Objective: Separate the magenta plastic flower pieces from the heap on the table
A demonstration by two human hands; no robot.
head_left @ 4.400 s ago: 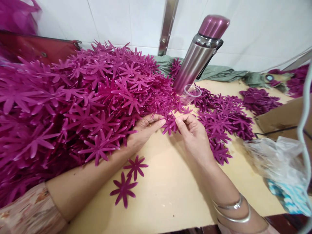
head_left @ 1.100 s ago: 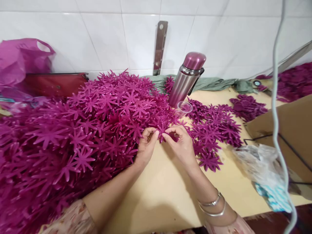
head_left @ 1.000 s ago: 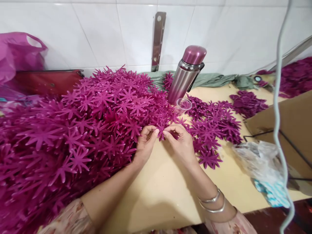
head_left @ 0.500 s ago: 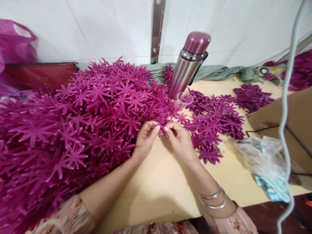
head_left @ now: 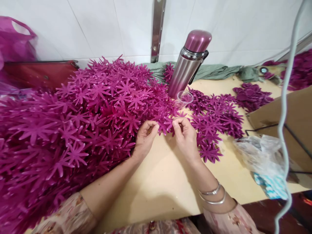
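Between my two hands a purple flower piece with narrow, finger-like petals is spread out. My left hand is closed in a pinch at its left edge. At the flower's right edge my right hand is pinched too, thumb against forefinger. A big heap of similar purple flowers rises directly beside my left hand. Right of my right hand, a looser group of the same flowers lies flat on the pale table.
A steel and purple flask stands behind my hands, with a clear plastic cup at its foot. To the right are a pile of purple pieces, a cardboard box, a clear plastic bag and a hanging grey cable.
My hands have moved apart, the right one shifting rightward. The purple piece was bunched between the fingertips and now shows spread petals between them.
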